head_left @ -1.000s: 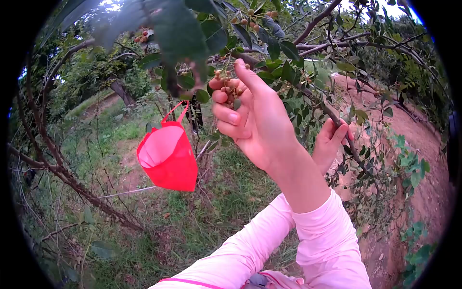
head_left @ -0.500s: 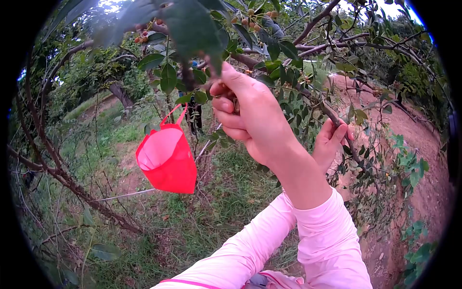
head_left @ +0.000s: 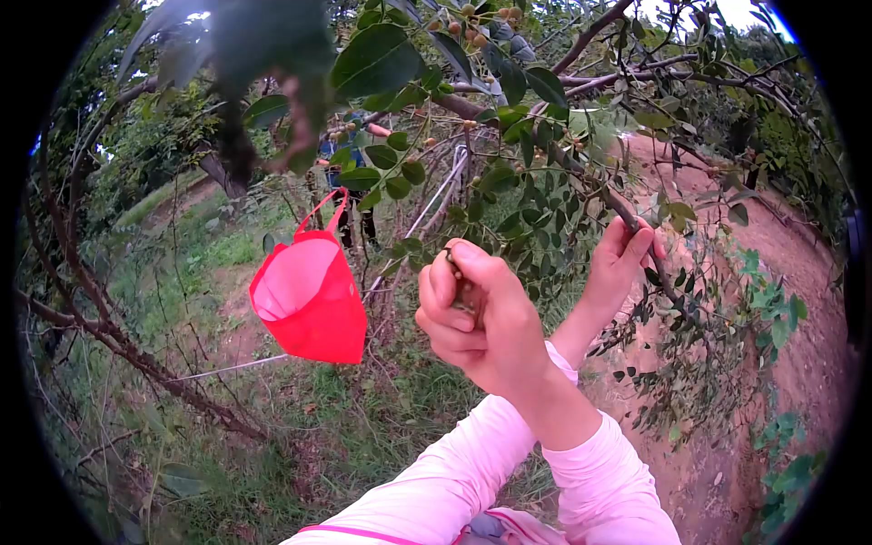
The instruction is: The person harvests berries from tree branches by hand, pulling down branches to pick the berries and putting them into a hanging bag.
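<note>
My left hand [head_left: 625, 259] reaches across to the right and is closed round a thin tree branch [head_left: 610, 202], thumb and fingers wrapped on it. In front of it, my right hand [head_left: 486, 318] is raised with fingers curled inward. A dark stem tip shows at its thumb and forefinger, and small greenish-brown berries [head_left: 467, 296] sit partly hidden in the palm. To its left, a red cloth bag [head_left: 318, 309] hangs by its handles, mouth open toward me. Clusters of small orange-tan berries [head_left: 470, 34] grow among the leaves above.
A blurred leaf [head_left: 268, 54] hangs very close to the camera. Bare branches [head_left: 118, 336] run down the left side. A person [head_left: 350, 182] stands behind the leaves. Grass [head_left: 400, 400] covers the ground, with a dirt slope [head_left: 772, 291] at right.
My right hand has come down and away from the leafy twig, staying closed. The near leaves have swung left. My left hand keeps its hold on the branch.
</note>
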`<action>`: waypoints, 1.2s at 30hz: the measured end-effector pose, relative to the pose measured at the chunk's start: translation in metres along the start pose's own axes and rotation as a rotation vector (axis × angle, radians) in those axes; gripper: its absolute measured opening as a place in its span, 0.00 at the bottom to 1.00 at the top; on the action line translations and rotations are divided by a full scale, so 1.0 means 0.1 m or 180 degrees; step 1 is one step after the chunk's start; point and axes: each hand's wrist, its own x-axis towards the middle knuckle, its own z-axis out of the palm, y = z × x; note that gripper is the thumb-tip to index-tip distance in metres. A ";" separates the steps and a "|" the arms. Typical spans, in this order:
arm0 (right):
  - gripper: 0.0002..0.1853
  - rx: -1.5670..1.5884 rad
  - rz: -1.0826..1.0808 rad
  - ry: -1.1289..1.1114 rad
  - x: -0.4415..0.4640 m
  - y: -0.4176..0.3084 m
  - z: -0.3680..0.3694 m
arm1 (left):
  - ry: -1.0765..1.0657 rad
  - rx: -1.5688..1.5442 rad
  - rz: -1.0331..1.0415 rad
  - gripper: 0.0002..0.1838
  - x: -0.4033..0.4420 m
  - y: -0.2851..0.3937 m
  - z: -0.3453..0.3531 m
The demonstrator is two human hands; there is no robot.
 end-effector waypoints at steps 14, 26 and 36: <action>0.19 0.0180 -0.0399 0.0506 0.52 -0.67 0.28 | 0.0055 -0.0006 -0.0040 0.08 0.03 -0.06 -0.01; 0.12 -0.0084 -0.0360 0.0630 0.13 -0.32 0.19 | -0.0036 -0.0076 0.0063 0.09 0.03 -0.03 -0.01; 0.11 0.0008 -0.0456 0.0495 0.58 -0.43 0.28 | 0.0053 -0.0026 -0.0098 0.10 0.02 -0.01 0.00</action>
